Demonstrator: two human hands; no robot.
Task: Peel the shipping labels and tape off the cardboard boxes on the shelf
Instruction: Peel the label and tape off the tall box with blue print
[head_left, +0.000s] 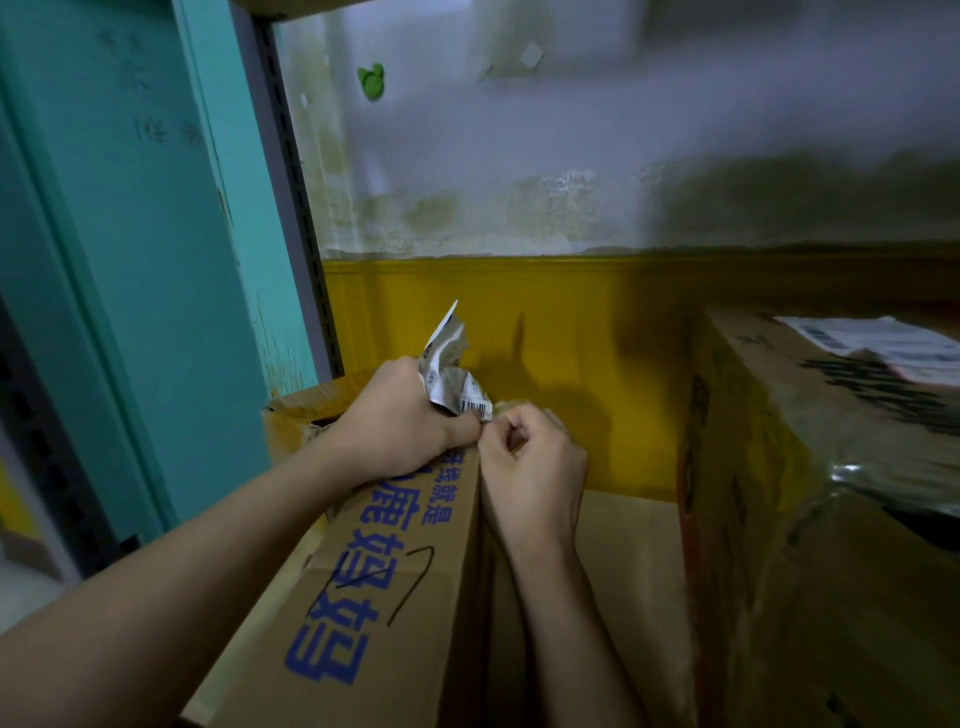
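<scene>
Both hands, left (400, 415) and right (535, 467), on crumpled label (454, 379) atop box (395, 571).

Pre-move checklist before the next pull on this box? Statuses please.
1. Left hand grips the crumpled label: ok.
2. Right hand pinches tape at the top edge of the blue-printed box: ok.
3. Tape free of that box: cannot tell, fingers hide it.
4. Shipping label peeled off the right box: not ok, it lies on top.
</scene>
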